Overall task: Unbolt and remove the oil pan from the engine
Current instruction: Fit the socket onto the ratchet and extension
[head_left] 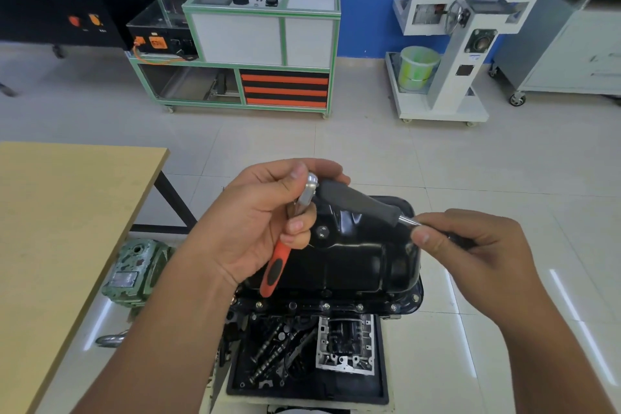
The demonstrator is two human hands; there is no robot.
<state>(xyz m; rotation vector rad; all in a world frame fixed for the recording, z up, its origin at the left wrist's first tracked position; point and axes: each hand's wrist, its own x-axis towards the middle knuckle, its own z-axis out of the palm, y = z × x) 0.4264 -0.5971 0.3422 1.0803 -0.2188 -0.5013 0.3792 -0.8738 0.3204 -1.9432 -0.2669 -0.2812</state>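
While both hands are busy with tools above it, the oil pan [363, 262] sits bolted on the upturned engine [322, 309], directly below the hands and just right of the wooden counter [67, 212]. The left hand [255, 222] has its fingers [297, 225] curled round a ratchet [295, 228] near its chrome head, the orange and black handle hanging down toward the pan. The right hand [470, 245] pinches the steel shank of a grey-gripped driver or extension handle [366, 202], whose far end meets the ratchet head; it looks as if the two are being joined.

The pan is black pressed sheet metal, glossy, probably oily and slick. I judge it stiff but dentable, moderately heavy, and likely stuck by sealant once freed. A row of flange bolts [326, 306] shows along its near edge, none yet removed there; the other edges are hard to see. The flange [415, 297] is thin and may be sharp, so hold it with both hands at opposite flange edges, or under the deep sump wall, and lift evenly rather than prying one corner. Below the engine lies a black tray [305, 393] of loose parts.
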